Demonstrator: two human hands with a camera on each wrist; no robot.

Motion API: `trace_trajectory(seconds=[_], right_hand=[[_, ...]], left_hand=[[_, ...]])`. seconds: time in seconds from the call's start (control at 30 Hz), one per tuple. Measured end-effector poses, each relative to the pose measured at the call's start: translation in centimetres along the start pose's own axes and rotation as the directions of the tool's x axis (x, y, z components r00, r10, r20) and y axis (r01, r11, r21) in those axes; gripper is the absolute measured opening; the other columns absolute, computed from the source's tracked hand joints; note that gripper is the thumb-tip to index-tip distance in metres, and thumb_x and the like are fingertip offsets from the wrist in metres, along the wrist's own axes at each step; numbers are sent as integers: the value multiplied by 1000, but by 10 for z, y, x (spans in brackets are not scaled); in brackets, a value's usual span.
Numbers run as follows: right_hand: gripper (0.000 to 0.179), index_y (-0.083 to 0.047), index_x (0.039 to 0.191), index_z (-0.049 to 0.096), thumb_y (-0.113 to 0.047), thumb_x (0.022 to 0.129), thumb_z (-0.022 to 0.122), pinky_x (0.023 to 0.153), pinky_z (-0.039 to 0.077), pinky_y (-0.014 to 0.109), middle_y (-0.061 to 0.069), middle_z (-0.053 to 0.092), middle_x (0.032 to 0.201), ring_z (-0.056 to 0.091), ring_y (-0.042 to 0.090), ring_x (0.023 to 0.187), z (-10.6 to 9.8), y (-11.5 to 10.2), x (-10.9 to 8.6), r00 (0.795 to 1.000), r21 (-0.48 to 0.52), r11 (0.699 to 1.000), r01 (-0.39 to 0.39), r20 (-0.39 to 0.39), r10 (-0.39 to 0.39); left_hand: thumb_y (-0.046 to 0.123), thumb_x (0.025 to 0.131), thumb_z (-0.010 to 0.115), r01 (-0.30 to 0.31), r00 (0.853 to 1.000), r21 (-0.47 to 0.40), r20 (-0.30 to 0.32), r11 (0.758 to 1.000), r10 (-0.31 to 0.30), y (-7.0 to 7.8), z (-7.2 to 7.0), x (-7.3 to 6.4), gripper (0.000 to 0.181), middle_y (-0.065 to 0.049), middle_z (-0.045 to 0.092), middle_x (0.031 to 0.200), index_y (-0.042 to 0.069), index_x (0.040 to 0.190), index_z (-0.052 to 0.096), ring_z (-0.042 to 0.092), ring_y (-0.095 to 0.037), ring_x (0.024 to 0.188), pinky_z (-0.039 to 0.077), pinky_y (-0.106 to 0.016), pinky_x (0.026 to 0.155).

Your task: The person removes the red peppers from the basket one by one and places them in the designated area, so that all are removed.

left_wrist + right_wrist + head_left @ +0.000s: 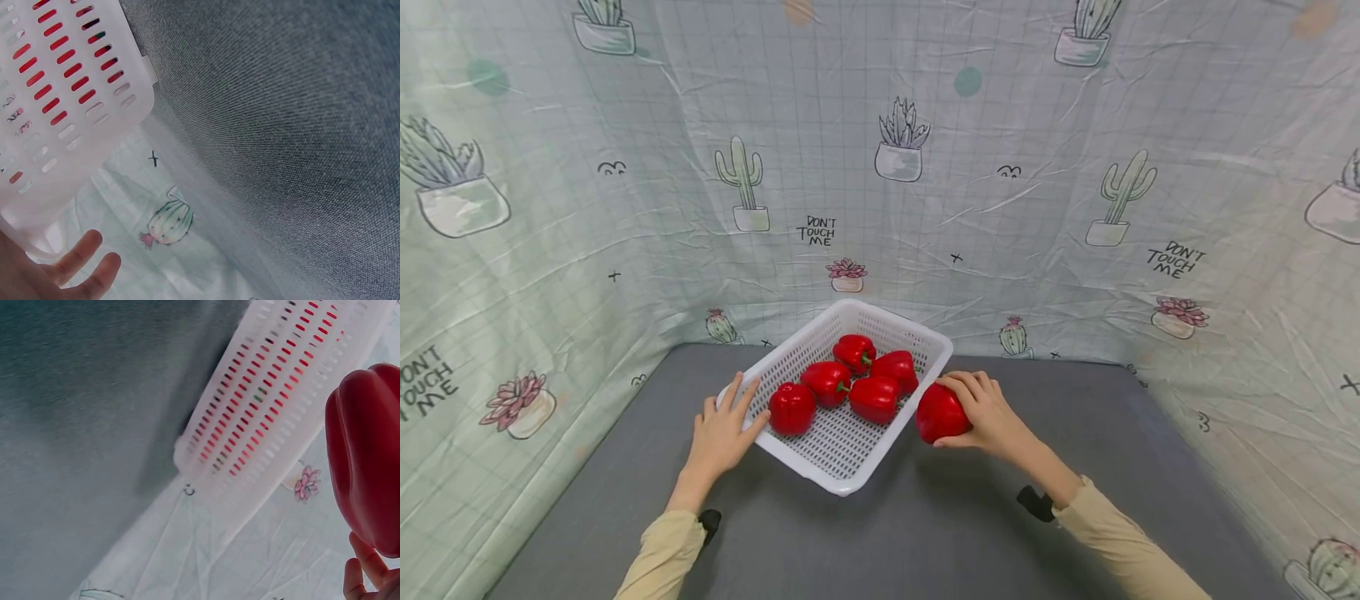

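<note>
A red bell pepper [943, 413] is held in my right hand [988, 412], fingers over its top and thumb beneath, just outside the right rim of a white perforated plastic basket [842, 485]. In the right wrist view that pepper [369, 456] is large at the right edge, with fingertips [369, 556] at its end. At the basket's left corner, my left hand [721, 435] rests on the rim with its fingers fairly straight. Two of its fingers [84, 256] reach past the rim in the left wrist view. Inside the basket lie several red bell peppers [874, 398], some showing green stems.
The basket stands on a dark grey tabletop [850, 550]. A pale curtain [820, 108] printed with potted cacti encloses the back and both sides, close behind the basket's far rim. A dark band [1036, 504] sits by the right wrist.
</note>
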State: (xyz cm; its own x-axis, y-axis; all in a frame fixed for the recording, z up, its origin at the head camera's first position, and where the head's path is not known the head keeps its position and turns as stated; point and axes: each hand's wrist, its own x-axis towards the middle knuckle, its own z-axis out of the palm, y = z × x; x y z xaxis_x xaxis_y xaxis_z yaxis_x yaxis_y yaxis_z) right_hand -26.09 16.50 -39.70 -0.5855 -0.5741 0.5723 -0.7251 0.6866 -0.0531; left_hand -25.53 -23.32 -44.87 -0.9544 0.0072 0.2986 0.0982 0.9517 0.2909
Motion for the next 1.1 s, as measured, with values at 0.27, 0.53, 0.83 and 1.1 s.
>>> trace_trajectory(seconds=[0.27, 0.53, 0.83, 1.1], right_hand=[[78, -12, 117, 49, -40, 53, 83, 74, 45, 42, 7, 50, 116, 43, 24, 100, 0, 12, -15, 1000, -5, 1000, 3, -30, -3], [78, -17, 120, 51, -36, 53, 84, 72, 43, 43, 10, 50, 116, 40, 26, 102, 2, 19, -30, 999, -5, 1000, -22, -43, 21], [76, -18, 121, 50, -46, 56, 80, 76, 36, 46, 11, 51, 112, 37, 27, 101, 9, 34, -44, 996, -92, 992, -86, -20, 85], [69, -15, 124, 46, -42, 67, 74, 76, 34, 49, 15, 49, 111, 36, 31, 99, 19, 49, -53, 989, -106, 984, -145, -9, 145]], left_hand=[[42, 86, 49, -4, 1000, 2, -7, 1000, 4, -1, -1, 1, 62, -20, 22, 146, 15, 139, 31, 34, -46, 109, 35, -59, 79], [42, 86, 48, -5, 1000, -2, -6, 1000, 5, -1, -2, -1, 62, -20, 22, 145, 15, 139, 31, 34, -47, 109, 35, -59, 79], [43, 86, 48, -6, 1000, -6, -9, 1000, 5, -1, -2, -1, 62, -20, 22, 146, 15, 139, 30, 33, -47, 110, 34, -61, 80], [43, 86, 49, -7, 1000, -2, -6, 1000, 6, 0, -1, 0, 62, -19, 22, 146, 15, 139, 31, 34, -47, 110, 34, -61, 80]])
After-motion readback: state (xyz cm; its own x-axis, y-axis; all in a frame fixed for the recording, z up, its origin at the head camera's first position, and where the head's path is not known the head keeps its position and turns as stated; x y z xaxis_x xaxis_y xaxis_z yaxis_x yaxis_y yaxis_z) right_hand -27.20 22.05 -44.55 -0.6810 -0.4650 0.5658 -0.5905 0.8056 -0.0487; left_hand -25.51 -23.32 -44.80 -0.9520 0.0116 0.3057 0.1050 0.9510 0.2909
